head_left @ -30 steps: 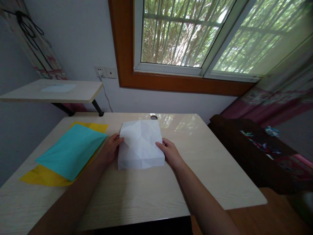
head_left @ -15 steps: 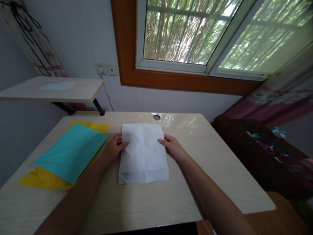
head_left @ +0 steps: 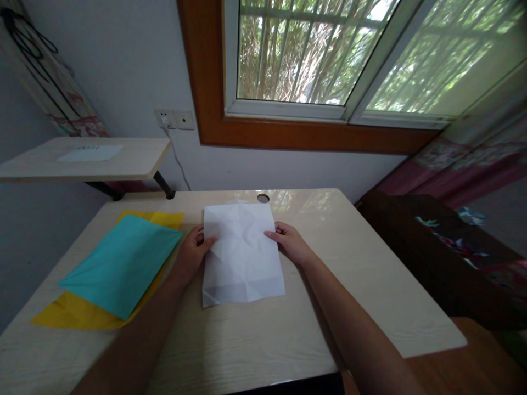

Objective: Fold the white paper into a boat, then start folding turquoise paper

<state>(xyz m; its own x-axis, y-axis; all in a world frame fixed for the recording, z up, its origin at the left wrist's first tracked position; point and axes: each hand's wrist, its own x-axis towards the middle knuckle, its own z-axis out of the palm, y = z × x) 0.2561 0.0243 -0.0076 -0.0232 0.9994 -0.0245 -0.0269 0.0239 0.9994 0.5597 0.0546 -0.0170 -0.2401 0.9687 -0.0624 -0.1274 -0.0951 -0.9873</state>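
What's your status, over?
Left hand and right hand grip white sheet by its side edges. Sheet creased, flat on table. Teal paper lies left, apart.

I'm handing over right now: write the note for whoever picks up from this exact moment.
Left hand: grips the left edge of the white sheet.
Right hand: grips its right edge.
The white sheet lies flat mid-desk, creased all over from folding.
Teal sheet lies on the yellow sheet at the left, both unfolded.
Done: creases made, sheet opened out.
Left: likely refolding along those creases.
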